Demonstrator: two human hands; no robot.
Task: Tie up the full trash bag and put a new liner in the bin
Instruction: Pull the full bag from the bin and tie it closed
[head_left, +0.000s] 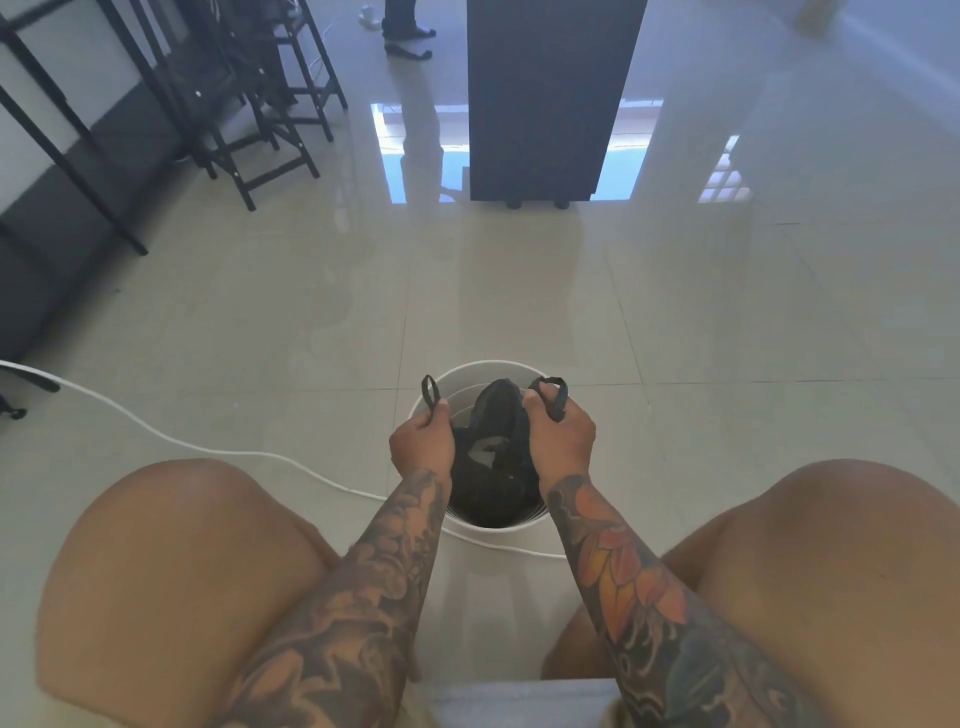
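Now each hand, left (422, 441) and right (558, 435), pinches a handle loop of the black bag (493, 467) inside the white bin (496, 368); no writing shows.

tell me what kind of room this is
Probably an indoor common area such as a dining or work space: glossy floor tiles, black stools stacked at the left, and a dark cabinet. Both hands grip a black trash bag in a white bin.

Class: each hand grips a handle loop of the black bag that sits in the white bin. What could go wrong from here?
1. The left hand and right hand hold only thin loops; one might tear or slip while knotting.
2. The bag looks open between the hands, so contents may spill.
3. The cable beside the bin could snag a foot.
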